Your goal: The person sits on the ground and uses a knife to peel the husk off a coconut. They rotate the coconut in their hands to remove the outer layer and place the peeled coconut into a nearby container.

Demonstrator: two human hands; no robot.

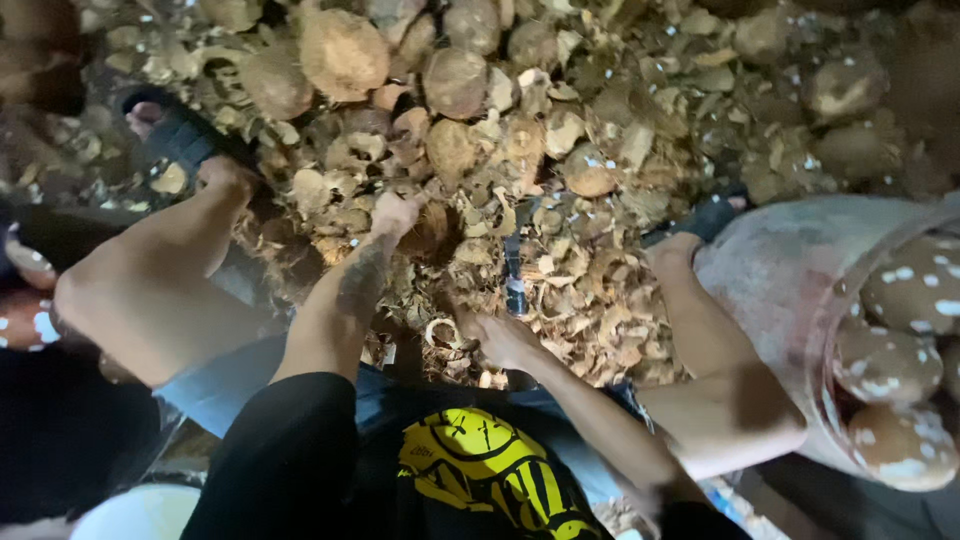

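Note:
My left hand [395,213] reaches forward and grips a brown coconut [432,232] that lies on a heap of husk pieces. My right hand [500,340] sits lower, closed around the handle of a short blade [514,272] that points up toward the coconut. Both my knees are bent to either side, and my feet rest in dark sandals [180,130] on the husks. More unpeeled coconuts [342,52] lie piled at the far side.
A large pale bucket [800,290] at the right holds several peeled coconuts [915,285]. Husk shells [590,320] cover the ground all around. A white rounded object [130,512] shows at the bottom left.

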